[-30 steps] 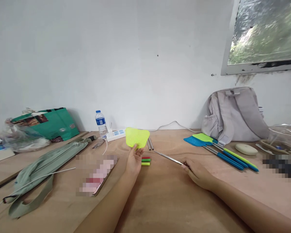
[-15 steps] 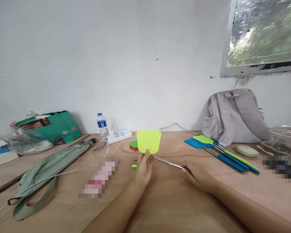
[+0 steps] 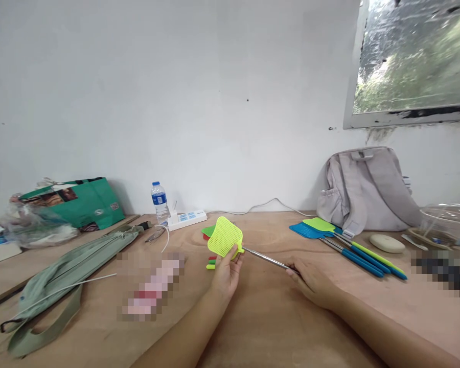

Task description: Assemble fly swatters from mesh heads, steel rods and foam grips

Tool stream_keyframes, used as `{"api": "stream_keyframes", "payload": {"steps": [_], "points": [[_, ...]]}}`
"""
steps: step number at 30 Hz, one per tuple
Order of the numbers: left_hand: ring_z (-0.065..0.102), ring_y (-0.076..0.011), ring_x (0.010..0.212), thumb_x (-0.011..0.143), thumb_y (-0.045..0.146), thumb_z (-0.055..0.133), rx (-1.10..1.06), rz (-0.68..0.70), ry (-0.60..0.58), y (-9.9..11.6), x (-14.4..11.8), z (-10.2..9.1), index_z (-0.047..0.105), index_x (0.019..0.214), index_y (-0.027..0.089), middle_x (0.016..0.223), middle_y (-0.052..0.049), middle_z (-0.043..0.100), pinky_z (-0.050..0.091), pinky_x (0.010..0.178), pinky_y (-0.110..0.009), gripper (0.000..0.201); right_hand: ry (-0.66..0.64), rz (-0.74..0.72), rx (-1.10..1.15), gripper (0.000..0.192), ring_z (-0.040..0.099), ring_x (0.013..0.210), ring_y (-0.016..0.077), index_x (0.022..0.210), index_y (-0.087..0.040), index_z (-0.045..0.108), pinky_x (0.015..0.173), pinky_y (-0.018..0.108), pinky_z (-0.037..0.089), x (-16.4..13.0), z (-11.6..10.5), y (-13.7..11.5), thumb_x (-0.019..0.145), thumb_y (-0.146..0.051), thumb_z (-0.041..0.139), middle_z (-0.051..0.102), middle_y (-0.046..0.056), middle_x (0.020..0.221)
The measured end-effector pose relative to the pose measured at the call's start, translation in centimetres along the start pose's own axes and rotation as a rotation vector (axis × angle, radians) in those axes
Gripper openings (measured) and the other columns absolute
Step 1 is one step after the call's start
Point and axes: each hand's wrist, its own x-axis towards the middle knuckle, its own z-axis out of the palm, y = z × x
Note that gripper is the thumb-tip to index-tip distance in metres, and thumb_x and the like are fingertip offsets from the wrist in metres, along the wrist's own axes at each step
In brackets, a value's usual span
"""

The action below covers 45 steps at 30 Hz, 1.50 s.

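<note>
At a plywood table (image 3: pixel 268 327), a person's left hand (image 3: pixel 227 272) pinches the base of a yellow swatter head (image 3: pixel 224 237), held tilted above the wood. The right hand (image 3: pixel 310 278) is closed around the near end of a thin metal rod (image 3: pixel 266 258) that runs up to the head's base. Short green and red grips (image 3: pixel 211 262) lie just left of the left hand. Finished blue and green swatters (image 3: pixel 345 243) lie to the right, before a grey backpack (image 3: pixel 368 191). A water bottle (image 3: pixel 159 200) and power strip (image 3: pixel 187 219) stand by the wall.
</note>
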Motion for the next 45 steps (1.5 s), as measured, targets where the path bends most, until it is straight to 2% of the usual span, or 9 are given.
{"api": "stream_keyframes", "payload": {"steps": [4, 10, 14, 19, 25, 31, 45], "points": [[0.063, -0.0138, 0.079, 0.071, 0.001, 0.056, 0.021, 0.016, 0.023, 0.2, 0.4, -0.2, 0.059, 0.089, 0.016, 0.091, -0.004, 0.065, 0.052, 0.071, -0.023, 0.024, 0.017, 0.021, -0.009, 0.036, 0.054, 0.08, 0.0184, 0.096, -0.02, 0.053, 0.071, 0.032, 0.042, 0.0, -0.1, -0.3, 0.089, -0.04, 0.024, 0.06, 0.007, 0.088], [0.064, -0.0146, 0.08, 0.072, 0.001, 0.056, 0.047, 0.027, -0.024, 0.4, 0.6, 0.0, 0.059, 0.093, 0.019, 0.095, -0.003, 0.065, 0.053, 0.074, -0.026, 0.028, 0.01, 0.047, -0.04, 0.036, 0.054, 0.08, 0.0181, 0.09, -0.02, 0.053, 0.07, 0.032, 0.041, 0.1, -0.2, -0.6, 0.089, -0.039, 0.023, 0.06, 0.007, 0.088], [0.063, -0.0153, 0.082, 0.073, 0.004, 0.057, 0.059, 0.032, -0.045, 0.4, 0.5, 0.1, 0.06, 0.093, 0.019, 0.094, -0.002, 0.065, 0.052, 0.078, -0.027, 0.026, 0.018, 0.043, -0.044, 0.035, 0.054, 0.082, 0.0183, 0.093, -0.02, 0.054, 0.07, 0.031, 0.041, 0.1, -0.3, -0.5, 0.088, -0.04, 0.025, 0.06, 0.007, 0.091], [0.063, -0.0151, 0.082, 0.073, 0.005, 0.057, 0.076, 0.052, -0.053, 0.2, 1.0, -0.4, 0.06, 0.09, 0.018, 0.093, -0.003, 0.065, 0.052, 0.074, -0.024, 0.022, 0.006, 0.049, -0.042, 0.034, 0.054, 0.08, 0.0183, 0.093, -0.021, 0.052, 0.069, 0.032, 0.041, 0.1, -0.1, -0.5, 0.089, -0.04, 0.024, 0.06, 0.006, 0.088], [0.064, -0.0128, 0.077, 0.071, 0.004, 0.058, 0.116, 0.1, -0.016, -0.1, 1.5, -0.6, 0.061, 0.088, 0.017, 0.087, -0.003, 0.066, 0.052, 0.071, -0.023, 0.022, 0.009, 0.04, -0.066, 0.032, 0.055, 0.076, 0.0184, 0.087, -0.02, 0.051, 0.065, 0.031, 0.04, 0.3, 0.6, -0.7, 0.089, -0.039, 0.025, 0.061, 0.006, 0.085], [0.063, -0.0118, 0.078, 0.07, 0.003, 0.059, 0.116, 0.14, 0.004, -0.1, 1.5, -0.8, 0.06, 0.093, 0.02, 0.089, -0.002, 0.065, 0.051, 0.073, -0.024, 0.028, 0.032, 0.044, -0.04, 0.031, 0.055, 0.075, 0.0173, 0.084, -0.02, 0.051, 0.064, 0.029, 0.041, 0.3, 0.6, -1.1, 0.089, -0.038, 0.025, 0.06, 0.005, 0.082], [0.063, -0.0126, 0.077, 0.065, 0.007, 0.064, 0.171, 0.137, -0.053, 0.0, 1.4, -0.9, 0.06, 0.087, 0.018, 0.086, -0.002, 0.066, 0.05, 0.069, -0.022, 0.025, 0.04, 0.031, -0.017, 0.028, 0.054, 0.073, 0.0165, 0.084, -0.021, 0.05, 0.064, 0.029, 0.041, 0.2, 0.5, -1.3, 0.088, -0.037, 0.027, 0.06, 0.005, 0.081]]}}
